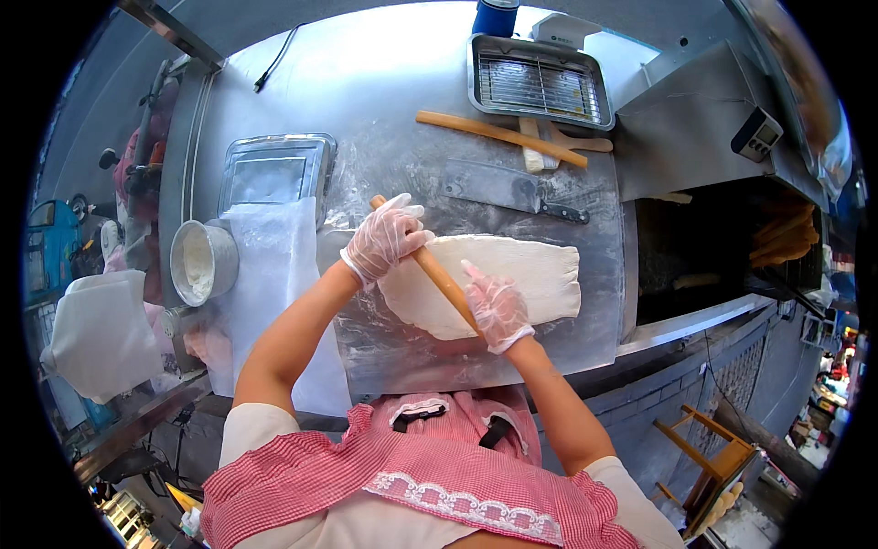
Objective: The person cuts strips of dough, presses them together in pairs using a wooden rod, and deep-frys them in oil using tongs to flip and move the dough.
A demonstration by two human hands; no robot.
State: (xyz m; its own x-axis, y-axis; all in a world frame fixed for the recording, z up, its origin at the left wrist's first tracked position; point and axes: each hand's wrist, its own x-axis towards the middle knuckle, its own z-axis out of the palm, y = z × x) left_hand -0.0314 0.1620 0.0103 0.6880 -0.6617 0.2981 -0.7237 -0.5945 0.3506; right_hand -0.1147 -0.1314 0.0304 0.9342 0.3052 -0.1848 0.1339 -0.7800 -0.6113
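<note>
Both my hands wear clear plastic gloves. A slim wooden rolling pin [443,283] lies slantwise across a flat, pale slab of dough [535,274] on the floured metal table. My left hand [386,240] is closed around the pin's far end, whose tip shows past the fingers. At the near end, my right hand [498,309] is closed on the pin, one finger pointing forward over the dough; part of its grip is hidden. Beyond the dough rest a cleaver [494,186] with a black handle and a second wooden stick [501,137].
To the left are a lidded metal tray [277,174], a whitish sheet [274,265] and a round pot of white powder [198,263]. A wire rack sits in a metal pan [540,82] at the back, near a brush [532,146]. A dark, open fryer-like basin [695,261] adjoins the table's right side.
</note>
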